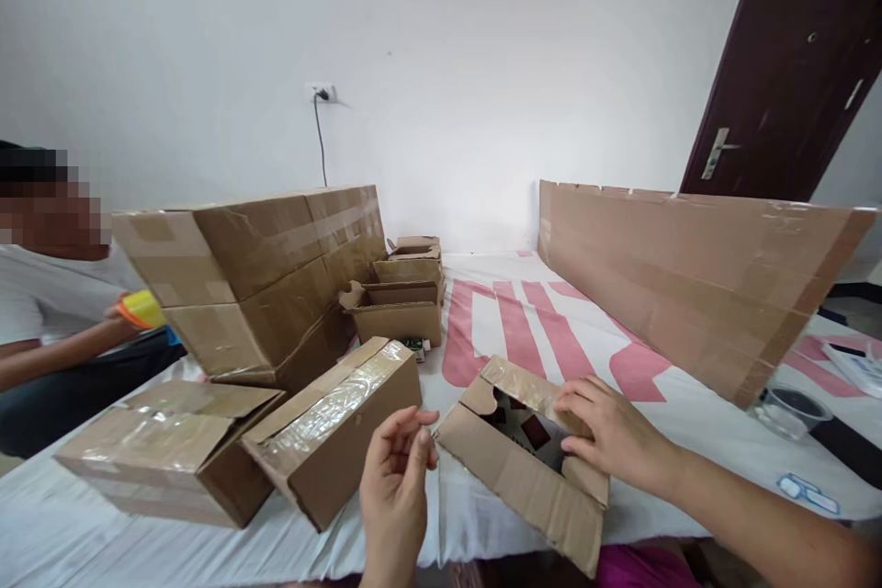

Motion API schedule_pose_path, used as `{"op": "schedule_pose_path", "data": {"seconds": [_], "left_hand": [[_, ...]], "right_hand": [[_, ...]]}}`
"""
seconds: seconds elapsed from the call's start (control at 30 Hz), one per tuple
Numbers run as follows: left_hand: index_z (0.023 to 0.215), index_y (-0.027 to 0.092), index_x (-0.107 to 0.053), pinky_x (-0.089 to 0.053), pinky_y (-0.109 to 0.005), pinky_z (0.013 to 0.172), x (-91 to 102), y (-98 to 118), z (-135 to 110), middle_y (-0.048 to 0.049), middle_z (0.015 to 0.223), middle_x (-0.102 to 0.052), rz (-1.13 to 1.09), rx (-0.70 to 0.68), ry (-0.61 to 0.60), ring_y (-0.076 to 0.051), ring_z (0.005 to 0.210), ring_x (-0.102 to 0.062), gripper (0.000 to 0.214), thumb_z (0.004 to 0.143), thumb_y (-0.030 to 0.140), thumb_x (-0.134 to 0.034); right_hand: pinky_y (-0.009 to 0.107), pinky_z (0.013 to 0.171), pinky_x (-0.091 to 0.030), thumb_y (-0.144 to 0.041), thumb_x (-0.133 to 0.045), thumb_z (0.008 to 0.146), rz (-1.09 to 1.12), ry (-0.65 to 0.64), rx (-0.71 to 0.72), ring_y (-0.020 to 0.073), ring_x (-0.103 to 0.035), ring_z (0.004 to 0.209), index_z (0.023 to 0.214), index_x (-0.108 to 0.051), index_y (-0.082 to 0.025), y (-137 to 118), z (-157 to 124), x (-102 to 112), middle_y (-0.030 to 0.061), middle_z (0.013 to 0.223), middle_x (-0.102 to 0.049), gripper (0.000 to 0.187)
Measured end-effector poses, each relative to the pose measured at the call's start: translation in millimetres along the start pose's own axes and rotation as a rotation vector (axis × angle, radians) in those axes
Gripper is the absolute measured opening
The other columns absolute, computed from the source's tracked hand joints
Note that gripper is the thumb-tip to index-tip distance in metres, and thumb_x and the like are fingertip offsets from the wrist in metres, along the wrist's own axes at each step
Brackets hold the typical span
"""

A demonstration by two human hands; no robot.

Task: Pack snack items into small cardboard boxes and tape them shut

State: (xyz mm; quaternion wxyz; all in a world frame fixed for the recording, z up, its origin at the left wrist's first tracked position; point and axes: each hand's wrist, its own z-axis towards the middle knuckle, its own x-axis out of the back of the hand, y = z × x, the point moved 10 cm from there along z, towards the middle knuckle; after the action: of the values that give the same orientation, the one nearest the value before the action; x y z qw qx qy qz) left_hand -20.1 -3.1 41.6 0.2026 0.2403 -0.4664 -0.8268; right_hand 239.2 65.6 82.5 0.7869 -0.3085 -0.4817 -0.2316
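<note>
A small cardboard box (514, 482) sits at an angle near the front edge of the cloth, its top flaps parted. Inside it lie items with white and dark red patterns (534, 432), mostly hidden by the flaps. My right hand (610, 432) has its fingers over the far flap and its thumb underneath, pinching the cardboard. My left hand (400, 487) hovers just left of the box, palm turned in, fingers loosely curled and nothing visible in them. Left of that hand stands a taped cardboard box (337, 427), with another taped box (169, 446) beside it.
Stacked large cartons (276, 266) form a wall at left; a cardboard panel (689, 276) stands at right. Open small boxes (400, 317) line up behind. A clear plastic container (789, 409) and blue-edged labels (808, 493) lie at right. Another person (55, 322) sits at far left, holding something yellow.
</note>
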Motion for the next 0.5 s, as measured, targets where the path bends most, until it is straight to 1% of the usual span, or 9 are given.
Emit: {"op": "schedule_pose_path", "data": {"seconds": [0.07,0.13,0.17,0.2,0.27,0.33,0.37,0.43,0.5], "left_hand": [[0.098,0.019,-0.059,-0.049,-0.024,0.053,6.5,-0.2,2.9,-0.0027,0.079,-0.068,0.056,-0.016,0.038,-0.012,0.055,-0.057,0.026,0.078,0.036,-0.066],[0.095,0.019,-0.063,-0.052,-0.026,0.062,7.9,1.7,2.1,-0.0038,0.080,-0.068,0.218,-0.082,0.054,-0.015,0.066,-0.061,0.024,0.083,0.039,-0.060],[0.097,0.019,-0.064,-0.052,-0.028,0.067,4.0,2.7,0.9,-0.0052,0.085,-0.068,0.307,-0.125,0.030,-0.017,0.073,-0.063,0.025,0.086,0.040,-0.054],[0.101,0.019,-0.065,-0.053,-0.029,0.072,-3.6,2.4,-0.7,-0.0066,0.091,-0.069,0.388,-0.166,-0.027,-0.019,0.082,-0.065,0.027,0.089,0.039,-0.049],[0.108,0.021,-0.064,-0.052,-0.032,0.079,-26.1,-4.1,-5.6,-0.0077,0.101,-0.069,0.513,-0.211,-0.221,-0.021,0.094,-0.065,0.030,0.091,0.035,-0.044],[0.108,0.022,-0.064,-0.052,-0.032,0.078,-44.7,-15.9,-11.0,-0.0068,0.101,-0.070,0.602,-0.197,-0.405,-0.021,0.093,-0.066,0.028,0.091,0.031,-0.044],[0.105,0.022,-0.065,-0.052,-0.031,0.076,-49.7,-20.9,-12.5,-0.0061,0.098,-0.070,0.638,-0.183,-0.460,-0.020,0.089,-0.066,0.026,0.091,0.029,-0.044],[0.099,0.022,-0.066,-0.052,-0.031,0.071,-53.0,-24.9,-12.1,-0.0051,0.091,-0.069,0.685,-0.175,-0.493,-0.019,0.080,-0.065,0.024,0.090,0.025,-0.044],[0.098,0.021,-0.064,-0.051,-0.031,0.068,-54.2,-21.8,-11.1,-0.0044,0.085,-0.067,0.705,-0.210,-0.487,-0.018,0.074,-0.063,0.022,0.089,0.023,-0.044]], "right_hand": [[0.038,0.089,-0.047,-0.017,-0.074,0.071,0.011,-0.024,-0.030,0.0233,-0.056,0.101,0.097,-0.062,-0.021,7.7,0.5,-1.5,0.0052,0.106,-0.062,0.029],[0.036,0.087,-0.047,-0.018,-0.072,0.073,0.015,-0.027,-0.034,0.0219,-0.057,0.099,0.097,-0.062,-0.021,8.8,0.8,1.1,0.0045,0.106,-0.062,0.027],[0.036,0.086,-0.047,-0.018,-0.070,0.075,0.010,-0.010,-0.019,0.0210,-0.057,0.097,0.097,-0.062,-0.022,6.9,1.1,5.1,0.0043,0.105,-0.062,0.024],[0.035,0.085,-0.046,-0.016,-0.066,0.078,-0.006,0.023,0.007,0.0202,-0.057,0.096,0.097,-0.062,-0.022,3.6,1.8,11.2,0.0044,0.105,-0.062,0.020],[0.035,0.084,-0.044,-0.011,-0.055,0.084,-0.071,0.131,0.075,0.0194,-0.056,0.095,0.098,-0.062,-0.021,-4.3,3.3,28.7,0.0049,0.103,-0.063,0.019],[0.036,0.084,-0.042,-0.005,-0.047,0.086,-0.187,0.260,0.125,0.0202,-0.054,0.096,0.098,-0.063,-0.020,-10.1,4.7,47.5,0.0060,0.101,-0.064,0.025],[0.036,0.082,-0.041,-0.004,-0.045,0.085,-0.259,0.312,0.131,0.0208,-0.054,0.094,0.095,-0.064,-0.019,-11.2,5.6,54.2,0.0066,0.098,-0.064,0.026],[0.036,0.075,-0.039,-0.002,-0.045,0.083,-0.397,0.366,0.133,0.0211,-0.051,0.086,0.083,-0.064,-0.018,-13.3,7.9,59.0,0.0070,0.088,-0.063,0.025],[0.034,0.068,-0.037,-0.002,-0.044,0.083,-0.466,0.354,0.214,0.0200,-0.049,0.077,0.075,-0.063,-0.018,-23.7,8.8,50.0,0.0061,0.077,-0.060,0.026]]}}
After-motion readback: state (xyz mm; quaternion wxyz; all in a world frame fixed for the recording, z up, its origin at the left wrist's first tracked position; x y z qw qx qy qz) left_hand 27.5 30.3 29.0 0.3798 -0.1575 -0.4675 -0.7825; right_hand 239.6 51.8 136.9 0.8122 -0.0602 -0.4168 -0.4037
